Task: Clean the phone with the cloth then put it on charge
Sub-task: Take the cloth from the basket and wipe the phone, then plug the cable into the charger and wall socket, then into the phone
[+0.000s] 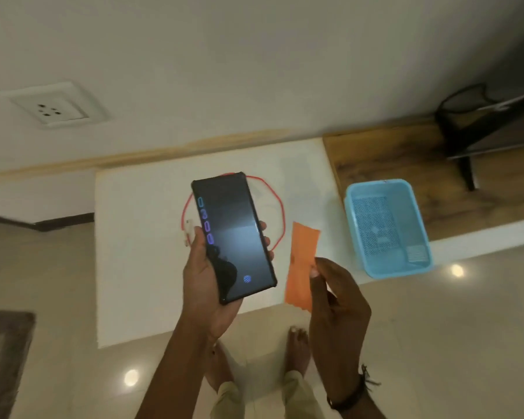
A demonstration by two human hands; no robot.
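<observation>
My left hand (pixel 204 285) grips a black phone (pixel 233 237) in a dark case, screen up and lit, above the white table (pixel 133 252). Pinched between the thumb and fingers of my right hand (pixel 335 300) is an orange cloth (pixel 301 264), which hangs just right of the phone without touching it. A red charging cable (pixel 280 207) lies coiled on the table beneath the phone. Its white plug (pixel 188 232) shows beside my left thumb. A white wall socket (pixel 53 105) sits on the wall at the upper left.
A light blue plastic basket (pixel 387 228) stands on the table's right end. Behind it runs a wooden shelf (pixel 384 158) with a dark stand (pixel 481 128) on it. My bare feet (pixel 297 349) stand on the glossy tiled floor; a grey mat (pixel 3 358) lies at lower left.
</observation>
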